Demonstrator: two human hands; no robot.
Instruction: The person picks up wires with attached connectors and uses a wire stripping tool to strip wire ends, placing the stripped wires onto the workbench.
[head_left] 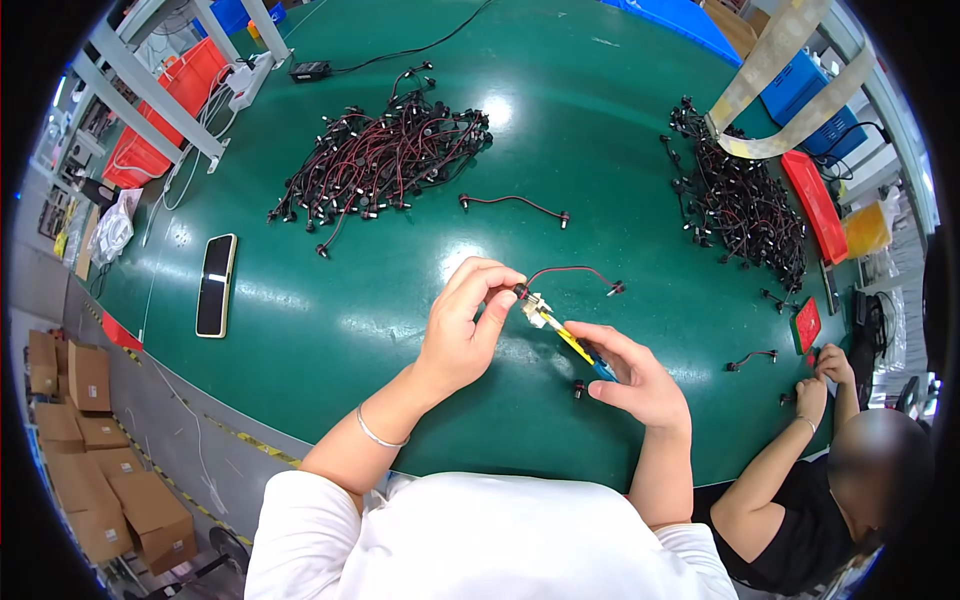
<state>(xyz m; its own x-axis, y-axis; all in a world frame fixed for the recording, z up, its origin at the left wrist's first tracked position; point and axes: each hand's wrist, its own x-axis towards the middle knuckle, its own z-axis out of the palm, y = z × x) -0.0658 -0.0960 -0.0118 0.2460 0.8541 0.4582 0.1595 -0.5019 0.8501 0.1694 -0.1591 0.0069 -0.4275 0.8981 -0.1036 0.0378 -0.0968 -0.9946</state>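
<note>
Co-worker's head blurred, white shirt cut off below, small black part partly hidden (by the left hand)

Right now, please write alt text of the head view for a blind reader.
A person's left hand holds a red wire's black end over a green table; the right hand holds a yellow-and-blue tool close by. A left heap and right heap of wires lie beyond; a co-worker is at right.

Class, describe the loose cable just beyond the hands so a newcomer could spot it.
On the green table, find the left heap of cables. Nearer the camera and to the right lies a red cable, black at both ends. It lies singly, outside the heap, and no hand touches it, unlike the held cable.
</note>
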